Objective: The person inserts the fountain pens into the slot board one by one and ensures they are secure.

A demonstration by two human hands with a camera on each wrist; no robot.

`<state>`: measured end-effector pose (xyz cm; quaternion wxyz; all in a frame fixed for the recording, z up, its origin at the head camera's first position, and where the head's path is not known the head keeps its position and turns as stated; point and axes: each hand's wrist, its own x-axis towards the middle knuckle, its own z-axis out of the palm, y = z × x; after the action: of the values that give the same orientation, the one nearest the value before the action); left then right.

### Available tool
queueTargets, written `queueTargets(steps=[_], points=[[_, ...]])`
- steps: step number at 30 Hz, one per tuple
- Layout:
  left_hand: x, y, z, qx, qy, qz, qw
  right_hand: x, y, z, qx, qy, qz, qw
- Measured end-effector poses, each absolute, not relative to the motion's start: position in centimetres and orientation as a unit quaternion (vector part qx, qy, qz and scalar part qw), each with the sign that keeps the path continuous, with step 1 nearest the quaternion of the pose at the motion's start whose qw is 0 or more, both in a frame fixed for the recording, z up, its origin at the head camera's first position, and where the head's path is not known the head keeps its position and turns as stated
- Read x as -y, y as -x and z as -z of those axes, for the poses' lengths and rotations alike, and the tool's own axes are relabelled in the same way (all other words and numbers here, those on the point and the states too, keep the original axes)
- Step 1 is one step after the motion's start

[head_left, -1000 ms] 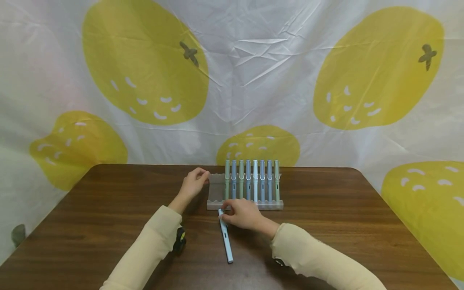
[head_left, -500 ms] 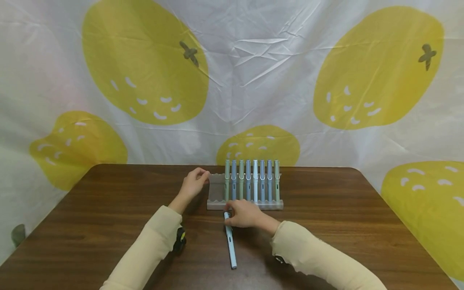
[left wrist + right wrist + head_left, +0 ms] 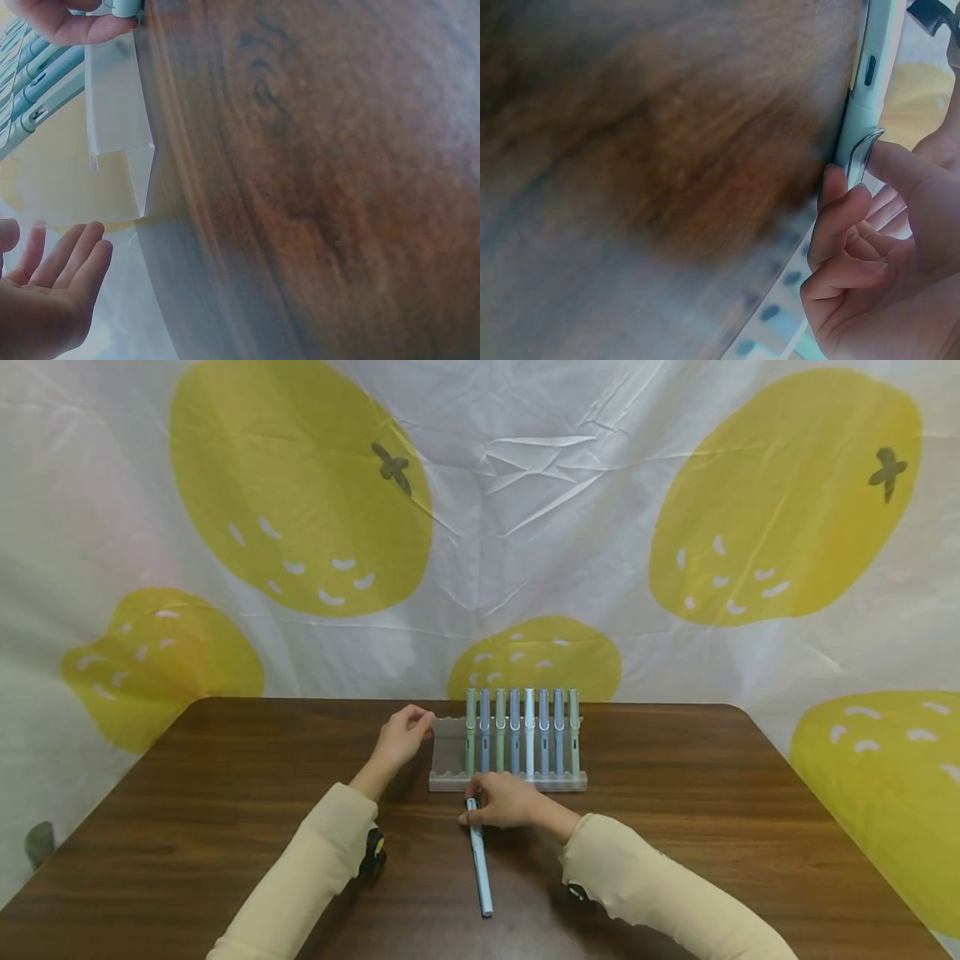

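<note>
A light blue capped pen [image 3: 482, 881] with a wire clip lies on the table in front of a clear pen rack [image 3: 447, 749]. My right hand [image 3: 504, 800] pinches its capped end between thumb and fingers. The right wrist view shows the fingertips on the pen [image 3: 871, 82] beside the clip, the other fingers curled. At the rack's upper left corner is my left hand [image 3: 401, 737]. In the left wrist view its fingers are fairly straight, their tips right at the rack's side edge [image 3: 124, 112]. Several green and blue pens [image 3: 529, 735] stand side by side in the rack.
The brown wooden table [image 3: 675, 793] extends to both sides. Behind its far edge hangs a white cloth [image 3: 525, 527] printed with yellow lemons. Beige sleeves [image 3: 300, 868] cover both forearms, with a dark wrist device [image 3: 372, 853] at the left one.
The pen has shifted right and slightly towards me with my right hand's fingers on it. It has turned, so its dark barrel window no longer shows in the head view. My left hand stays put.
</note>
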<state>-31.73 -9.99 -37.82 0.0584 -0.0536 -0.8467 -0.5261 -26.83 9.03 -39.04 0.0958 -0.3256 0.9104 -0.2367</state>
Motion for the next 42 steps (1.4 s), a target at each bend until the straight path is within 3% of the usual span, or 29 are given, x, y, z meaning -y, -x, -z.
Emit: queueTargets(steps=[17, 24, 42], points=[[10.0, 31.9, 37.9, 0.846, 0.057, 0.528, 0.057, -8.9, 26.4, 39.1, -0.913, 0.350, 0.201, 0.058], [10.5, 32.9, 39.2, 0.835, 0.078, 0.539, 0.083, -9.3, 26.6, 38.8, -0.893, 0.361, 0.266, 0.041], [9.9, 31.9, 38.0, 0.846, 0.058, 0.525, 0.071, -10.2, 27.4, 36.7, -0.870, 0.344, 0.351, 0.036]])
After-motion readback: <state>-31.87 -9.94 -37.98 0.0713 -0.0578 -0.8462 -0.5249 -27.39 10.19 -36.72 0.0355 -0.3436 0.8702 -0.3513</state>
